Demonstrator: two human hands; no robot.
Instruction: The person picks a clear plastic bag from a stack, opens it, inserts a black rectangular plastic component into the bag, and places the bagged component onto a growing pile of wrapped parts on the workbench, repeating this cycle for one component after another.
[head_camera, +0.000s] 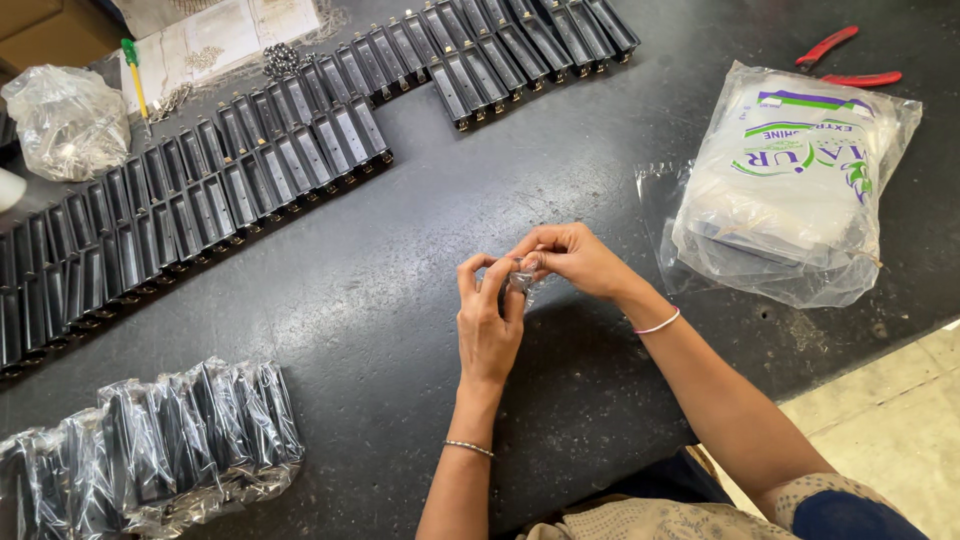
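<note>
While both my hands meet over the middle of the dark table (400, 300), I pinch a small scrap of clear film (521, 281) between them: my left hand (488, 322) grips it from below with thumb and fingers, my right hand (572, 258) closes on its top edge with the fingertips. What the film is, a small bag or a wrap, I cannot tell; it is mostly hidden by my fingers. To handle it well, I judge I should keep the pinch light, at the very edge, so the thin film does not crumple or tear.

Around me, rows of black parts (190, 200) lie side by side across the far left, more run along the top, and a batch of wrapped parts (160, 440) sits near left. A big bag (790, 180) of plastic sleeves lies to my right, red pliers (845, 60) beyond it, a screwdriver (133, 75) and a crumpled bag (65, 120) far left. Nothing crowds my hands; the nearest thing is the big bag's loose edge.
</note>
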